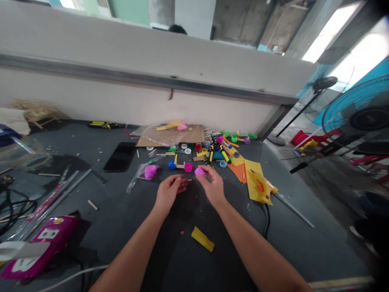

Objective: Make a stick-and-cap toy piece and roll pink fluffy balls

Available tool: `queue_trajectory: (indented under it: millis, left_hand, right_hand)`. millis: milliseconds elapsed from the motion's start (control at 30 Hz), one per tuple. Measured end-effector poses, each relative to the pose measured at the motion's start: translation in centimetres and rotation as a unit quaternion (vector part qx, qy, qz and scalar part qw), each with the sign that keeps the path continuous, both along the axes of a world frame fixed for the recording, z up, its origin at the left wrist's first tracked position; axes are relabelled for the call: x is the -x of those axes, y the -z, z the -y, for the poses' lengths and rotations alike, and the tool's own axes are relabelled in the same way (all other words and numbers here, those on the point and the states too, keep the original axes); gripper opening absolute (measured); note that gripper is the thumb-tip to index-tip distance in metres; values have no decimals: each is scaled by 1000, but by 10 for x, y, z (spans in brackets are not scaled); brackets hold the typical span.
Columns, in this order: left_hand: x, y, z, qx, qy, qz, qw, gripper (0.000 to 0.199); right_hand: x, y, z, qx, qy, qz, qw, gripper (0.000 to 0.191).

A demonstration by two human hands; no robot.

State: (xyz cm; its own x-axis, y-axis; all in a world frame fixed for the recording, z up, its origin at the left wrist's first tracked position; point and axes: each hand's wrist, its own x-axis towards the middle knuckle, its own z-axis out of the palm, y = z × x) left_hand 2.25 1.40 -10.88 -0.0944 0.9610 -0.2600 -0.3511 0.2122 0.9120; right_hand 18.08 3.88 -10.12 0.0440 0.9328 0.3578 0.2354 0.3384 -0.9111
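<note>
The right hand (212,186) pinches a pink ball (199,171) in its fingertips above the dark tabletop (231,259) — the left hand (168,192) curls loosely just beside it, whether gripping anything unclear.

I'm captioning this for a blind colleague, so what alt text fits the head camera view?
A person's right hand pinches a small pink ball above a dark table, with the left hand close beside it. Scattered craft supplies lie ahead, including a yellow hot glue gun, bottle caps and a cardboard sheet.
</note>
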Motion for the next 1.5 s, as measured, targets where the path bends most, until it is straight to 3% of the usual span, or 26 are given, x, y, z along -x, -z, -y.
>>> queue_trajectory:
  millis: [67,133,200,300,467,667,833,933,1133,1500]
  left_hand:
    - [0,9,-5,-34,-28,-79,996,26]
    - [1,16,-10,-49,-16,-155,987,30]
    - [0,20,-16,-60,12,-245,968,35]
    - [-4,17,-23,-55,17,-316,947,41]
    - [-12,4,-32,-42,18,-328,944,46]
    - [-10,10,-38,-98,29,-378,920,43]
    - [-6,16,-42,-80,35,-337,938,45]
    - [-6,13,-44,-75,45,-316,945,45]
    - [-6,8,-47,-55,50,-309,948,40]
    - [-8,13,-52,-18,42,-271,962,38]
  right_hand:
    - [-7,-2,-11,60,47,-118,990,36]
    - [-11,-8,-23,94,63,-182,977,40]
    - [-12,-15,-35,114,26,-166,979,42]
    - [-5,-23,-51,128,-94,-75,984,41]
    - [10,-27,-73,100,-204,0,974,33]
    - [12,-29,-83,53,-225,48,972,31]
    - [13,-21,-91,88,-249,18,964,35]
    - [17,-14,-94,85,-249,2,965,37]
    - [21,-4,-90,27,-206,76,975,34]
    - [16,-5,-82,-29,-206,142,968,32]
